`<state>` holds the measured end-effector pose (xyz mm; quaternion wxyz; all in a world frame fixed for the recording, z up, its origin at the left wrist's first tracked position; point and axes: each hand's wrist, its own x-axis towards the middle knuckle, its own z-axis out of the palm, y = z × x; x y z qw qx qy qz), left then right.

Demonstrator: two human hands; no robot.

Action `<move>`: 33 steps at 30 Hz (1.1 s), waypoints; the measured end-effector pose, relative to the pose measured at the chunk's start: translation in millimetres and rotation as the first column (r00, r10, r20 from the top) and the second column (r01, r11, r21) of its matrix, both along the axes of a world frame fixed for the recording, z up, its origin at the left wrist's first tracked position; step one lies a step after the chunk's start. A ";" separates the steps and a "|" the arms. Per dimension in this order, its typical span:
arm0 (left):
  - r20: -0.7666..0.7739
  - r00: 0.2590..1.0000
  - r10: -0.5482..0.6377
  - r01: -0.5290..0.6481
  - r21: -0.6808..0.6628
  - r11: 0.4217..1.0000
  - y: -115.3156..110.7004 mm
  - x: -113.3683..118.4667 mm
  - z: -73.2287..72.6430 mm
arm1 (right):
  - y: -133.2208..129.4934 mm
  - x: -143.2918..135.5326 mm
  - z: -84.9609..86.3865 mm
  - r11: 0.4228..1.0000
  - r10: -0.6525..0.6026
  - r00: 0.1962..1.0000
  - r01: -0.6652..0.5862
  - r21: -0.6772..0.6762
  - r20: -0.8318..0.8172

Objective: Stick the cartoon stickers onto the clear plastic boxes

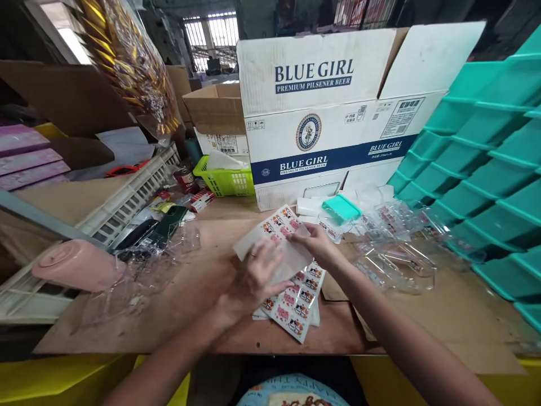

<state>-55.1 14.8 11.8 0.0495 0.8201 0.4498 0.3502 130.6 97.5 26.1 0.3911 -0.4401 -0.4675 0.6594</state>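
Note:
My right hand (316,243) pinches the right edge of a sticker sheet (282,221) printed with small cartoon animals, held tilted above the table. Over the lower part of that sheet is my left hand (258,272), its fingers spread and blurred, the thumb stretched to the right. Whether the left fingertips touch the sheet, I cannot tell. Beneath both hands, more sticker sheets (299,310) with cat and pink animal pictures lie in a loose stack on the brown tabletop (203,316).
A white beer carton (329,127) stands behind, beside a lime-green basket (228,177). Stacked teal bins (486,169) line the right. Clear plastic cases (397,265) and a teal lid (341,207) lie nearby. At left are a pink cup (78,265) and a white crate (122,197).

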 end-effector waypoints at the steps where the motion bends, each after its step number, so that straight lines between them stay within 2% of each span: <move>1: 0.138 0.987 0.081 -0.072 -0.074 0.995 2.9 -5.6 3.2 | -1.8 4.9 0.7 1.000 0.013 1.000 -0.012 -0.013 0.005; 2: 0.273 0.948 0.161 -0.110 -0.194 0.975 6.8 -11.5 6.1 | -4.3 10.3 1.4 0.999 0.037 0.999 -0.037 -0.028 0.010; 3: 0.398 0.887 0.233 -0.090 -0.346 0.934 10.8 -16.8 8.1 | -7.2 15.6 1.6 0.996 0.074 0.997 -0.073 -0.042 0.019; 5: 0.601 0.718 0.351 0.118 -0.602 0.790 16.5 -22.3 8.7 | -12.5 24.1 0.3 0.991 0.137 0.986 -0.135 -0.027 0.099; 6: 0.672 0.619 0.406 0.242 -0.655 0.716 17.4 -21.8 7.5 | -15.0 26.6 -1.3 0.992 0.115 0.976 -0.124 0.038 0.185; 7: 0.718 0.524 0.458 0.336 -0.669 0.663 16.9 -19.2 5.6 | -17.5 27.6 -3.2 0.984 0.031 0.957 -0.080 0.161 0.289; 8: 0.744 0.446 0.498 0.390 -0.662 0.640 15.1 -15.0 3.4 | -20.4 27.1 -5.0 0.941 -0.107 0.919 -0.030 0.337 0.380; 9: 0.759 0.393 0.519 0.411 -0.650 0.639 12.4 -9.6 1.2 | -23.6 25.1 -6.6 0.846 -0.263 0.865 -0.005 0.532 0.428; 10: 0.767 0.370 0.524 0.413 -0.641 0.647 9.2 -3.9 -1.0 | -27.4 21.7 -7.9 0.717 -0.390 0.813 -0.025 0.697 0.431; 11: 0.773 0.366 0.517 0.409 -0.633 0.657 5.9 1.8 -3.1 | -31.4 17.3 -8.8 0.587 -0.461 0.784 -0.083 0.805 0.417; 12: 0.780 0.371 0.505 0.406 -0.625 0.667 2.8 6.8 -5.0 | -35.6 12.2 -9.5 0.485 -0.476 0.777 -0.157 0.860 0.411; 13: 0.789 0.374 0.487 0.408 -0.612 0.678 0.0 10.9 -7.0 | -39.6 7.0 -10.2 0.419 -0.461 0.784 -0.220 0.881 0.415; 15: 0.812 0.367 0.455 0.427 -0.581 0.693 -4.0 15.7 -11.1 | -45.9 -1.9 -12.3 0.362 -0.427 0.804 -0.267 0.893 0.414; 18: 0.823 0.378 0.424 0.418 -0.561 0.715 -6.7 15.8 -17.8 | -50.9 -9.0 -17.2 0.358 -0.429 0.824 -0.221 0.907 0.370; 23: 0.775 0.496 0.391 0.274 -0.567 0.777 -8.6 15.5 -27.8 | -54.5 -13.6 -22.6 0.341 -0.431 0.806 -0.270 0.900 0.406; 25: 0.759 0.527 0.383 0.238 -0.564 0.791 -9.6 18.1 -32.4 | -53.8 -15.0 -24.2 0.357 -0.400 0.820 -0.272 0.894 0.409; 26: 0.756 0.529 0.385 0.239 -0.568 0.788 -9.7 18.8 -35.1 | -52.2 -14.8 -25.3 0.391 -0.378 0.840 -0.237 0.889 0.390; 27: 0.755 0.526 0.391 0.252 -0.578 0.777 -9.3 18.6 -37.9 | -49.5 -13.5 -26.3 0.450 -0.355 0.866 -0.171 0.876 0.352; 29: 0.740 0.531 0.412 0.268 -0.609 0.747 -5.8 13.5 -43.1 | -41.4 -7.2 -27.4 0.611 -0.338 0.913 0.026 0.792 0.230; 30: 0.722 0.551 0.419 0.241 -0.618 0.748 -2.7 8.7 -44.6 | -36.5 -2.4 -26.9 0.675 -0.355 0.920 0.131 0.727 0.164; 31: 0.695 0.583 0.421 0.178 -0.614 0.769 1.2 2.8 -44.9 | -31.6 3.1 -25.6 0.707 -0.390 0.914 0.221 0.672 0.110; 32: 0.662 0.620 0.421 0.078 -0.586 0.807 5.2 -3.3 -43.5 | -27.2 8.7 -23.4 0.708 -0.436 0.897 0.291 0.643 0.075; 33: 0.625 0.655 0.426 -0.044 -0.530 0.847 8.9 -8.4 -40.4 | -23.7 13.7 -20.6 0.685 -0.483 0.874 0.333 0.648 0.061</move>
